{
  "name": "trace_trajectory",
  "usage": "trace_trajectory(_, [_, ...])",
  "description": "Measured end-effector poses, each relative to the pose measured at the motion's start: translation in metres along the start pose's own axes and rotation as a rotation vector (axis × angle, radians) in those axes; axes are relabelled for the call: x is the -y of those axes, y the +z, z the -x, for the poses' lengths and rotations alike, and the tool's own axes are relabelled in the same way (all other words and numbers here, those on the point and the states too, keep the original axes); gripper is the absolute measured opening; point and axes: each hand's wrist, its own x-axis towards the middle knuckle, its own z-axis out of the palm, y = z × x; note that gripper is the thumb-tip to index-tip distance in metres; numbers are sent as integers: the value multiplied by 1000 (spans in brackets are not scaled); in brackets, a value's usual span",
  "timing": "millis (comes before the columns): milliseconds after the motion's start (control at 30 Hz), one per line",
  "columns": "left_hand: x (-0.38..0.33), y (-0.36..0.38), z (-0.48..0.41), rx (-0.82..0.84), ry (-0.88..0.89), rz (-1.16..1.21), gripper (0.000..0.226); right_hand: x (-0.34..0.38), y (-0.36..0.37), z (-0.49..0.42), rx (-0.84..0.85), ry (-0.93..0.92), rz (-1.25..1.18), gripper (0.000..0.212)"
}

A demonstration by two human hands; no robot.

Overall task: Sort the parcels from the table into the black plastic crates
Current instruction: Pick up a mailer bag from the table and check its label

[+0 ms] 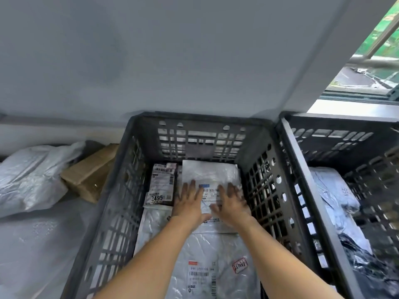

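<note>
Inside the black crate (194,118), a white parcel (208,171) lies flat by the far right corner, its long axis toward the far wall. The left hand (190,201) and right hand (232,202) rest on it side by side, fingers straight and spread, gripping nothing.

I am viewing a parcel-sorting room: the left hand (190,201) and right hand (232,205) are resting flat on a white barcoded mailer (211,171) inside a black slatted crate (200,137). More labelled bags (216,255) are lying nearer than the hands. A second crate (336,137) is standing just right of them, while a cardboard box (90,175) and plastic-wrapped parcels (30,175) are piling up to their left against a grey wall (151,50).
</note>
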Motion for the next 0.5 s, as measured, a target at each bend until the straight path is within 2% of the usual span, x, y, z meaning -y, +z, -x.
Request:
trace_trajectory(200, [2,18,-21,29,44,-62,100,1,23,-17,44,39,91,85])
trace_trajectory(400, [0,4,-21,75,49,-52,103,2,4,-12,57,31,7,89])
trace_trajectory(500, [-6,-8,-5,37,38,-84,105,3,-8,-6,91,66,-35,94])
